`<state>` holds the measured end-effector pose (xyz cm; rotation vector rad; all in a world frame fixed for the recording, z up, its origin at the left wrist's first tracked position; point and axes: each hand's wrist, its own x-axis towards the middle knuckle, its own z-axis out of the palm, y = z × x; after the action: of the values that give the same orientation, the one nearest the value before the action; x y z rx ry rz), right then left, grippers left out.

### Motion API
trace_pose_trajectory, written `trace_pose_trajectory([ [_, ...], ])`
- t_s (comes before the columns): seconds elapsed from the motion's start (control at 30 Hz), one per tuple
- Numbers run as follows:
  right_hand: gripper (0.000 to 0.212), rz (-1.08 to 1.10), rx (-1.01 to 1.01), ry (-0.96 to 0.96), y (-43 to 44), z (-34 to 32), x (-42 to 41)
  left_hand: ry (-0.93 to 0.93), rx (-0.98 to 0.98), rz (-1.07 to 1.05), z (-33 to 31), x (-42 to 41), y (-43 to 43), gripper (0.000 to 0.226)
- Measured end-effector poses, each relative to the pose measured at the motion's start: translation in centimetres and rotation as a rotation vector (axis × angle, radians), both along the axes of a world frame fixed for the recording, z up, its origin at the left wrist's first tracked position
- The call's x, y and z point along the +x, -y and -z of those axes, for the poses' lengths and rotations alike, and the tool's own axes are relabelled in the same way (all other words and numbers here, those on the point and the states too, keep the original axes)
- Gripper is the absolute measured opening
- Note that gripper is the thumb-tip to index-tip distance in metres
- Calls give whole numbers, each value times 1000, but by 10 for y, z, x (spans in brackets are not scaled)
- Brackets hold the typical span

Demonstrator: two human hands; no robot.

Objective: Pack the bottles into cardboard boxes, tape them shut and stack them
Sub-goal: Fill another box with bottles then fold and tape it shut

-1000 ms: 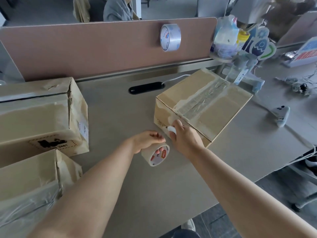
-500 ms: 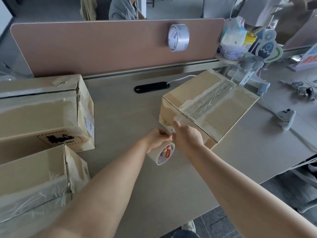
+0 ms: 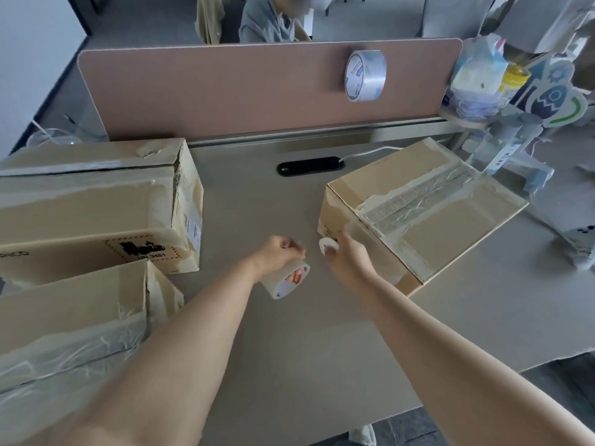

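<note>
A closed cardboard box (image 3: 450, 226) with clear tape along its top seam lies at the right of the desk. My left hand (image 3: 278, 257) grips a tape roll (image 3: 286, 281) just left of the box's near corner. My right hand (image 3: 349, 260) holds a small round white object (image 3: 328, 245) against that corner; what it is stays unclear. Two more taped boxes lie at the left, one large (image 3: 96, 207) and one nearer me (image 3: 74, 320).
A second tape roll (image 3: 365, 75) hangs on the brown divider (image 3: 225, 88). A black cable slot (image 3: 310, 165) sits in the desk (image 3: 289, 365). Clutter, a plastic bag (image 3: 479, 78) and a white controller (image 3: 579, 249) crowd the right. A person sits behind the divider.
My left hand has pulled the tape roll a little left, away from the box corner. My right hand stays at the corner with the white object. The view has tilted down.
</note>
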<state>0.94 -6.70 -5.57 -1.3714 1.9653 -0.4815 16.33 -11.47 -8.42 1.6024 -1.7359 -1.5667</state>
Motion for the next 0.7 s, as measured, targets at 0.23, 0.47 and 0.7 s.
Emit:
trace_pose_trajectory([
  [0.23, 7, 198, -9, 499, 28, -11, 6, -101, -105, -95, -23, 16, -9, 30],
  [0.47, 9, 71, 89, 875, 31, -23, 6, -91, -148, -178, -33, 6, -23, 19],
  [0.7, 6, -28, 73, 885, 34, -36, -14, -55, -179, -246, -46, -12, -34, 17],
])
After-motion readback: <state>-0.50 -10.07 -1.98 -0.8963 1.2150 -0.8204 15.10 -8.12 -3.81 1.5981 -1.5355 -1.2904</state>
